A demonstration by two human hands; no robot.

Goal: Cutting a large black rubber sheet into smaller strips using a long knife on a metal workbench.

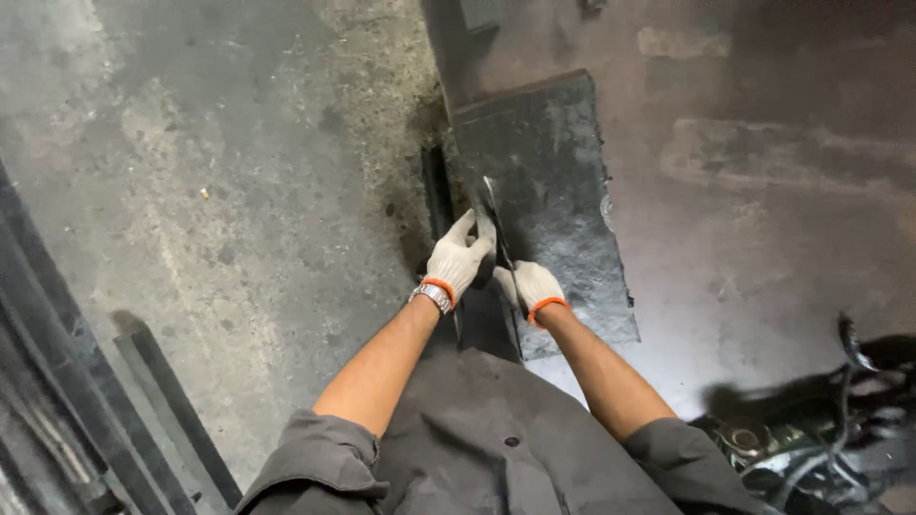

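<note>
both white-gloved hands, left hand (458, 259) and right hand (534, 286), close around a thin dark metal strip (498, 229) over the grey rectangular steel plate (558, 191).

My gloved left hand (459, 259) and right hand (534, 287) reach down close together, arms bare, both sets of fingers curled closed.

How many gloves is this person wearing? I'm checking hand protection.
2: one on the left hand, one on the right hand, both gripping a thin metal strip over the dark slab.

Two gloved hands (460, 259) (534, 286), one dark slab (553, 191), perhaps one thin strip (498, 229).
</note>
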